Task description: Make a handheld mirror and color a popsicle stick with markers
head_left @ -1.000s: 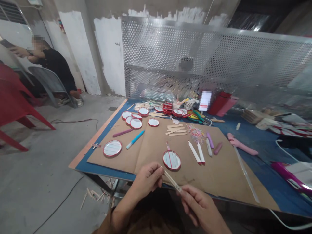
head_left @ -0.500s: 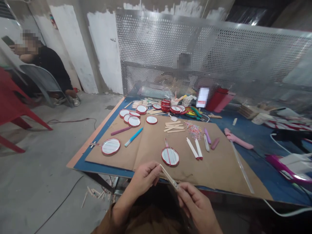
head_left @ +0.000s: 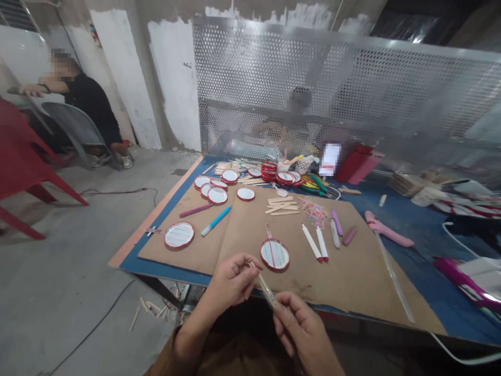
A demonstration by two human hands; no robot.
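Two hands [head_left: 261, 300] pinch a slim stick [head_left: 266, 290], its long axis slanting from upper left to lower right.

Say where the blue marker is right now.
In the head view, the blue marker lies on the left part of the cardboard, just right of the plum pen.

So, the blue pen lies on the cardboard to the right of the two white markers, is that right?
Not quite: the head view shows the blue pen to the left of the two white markers, though it does lie on the cardboard.
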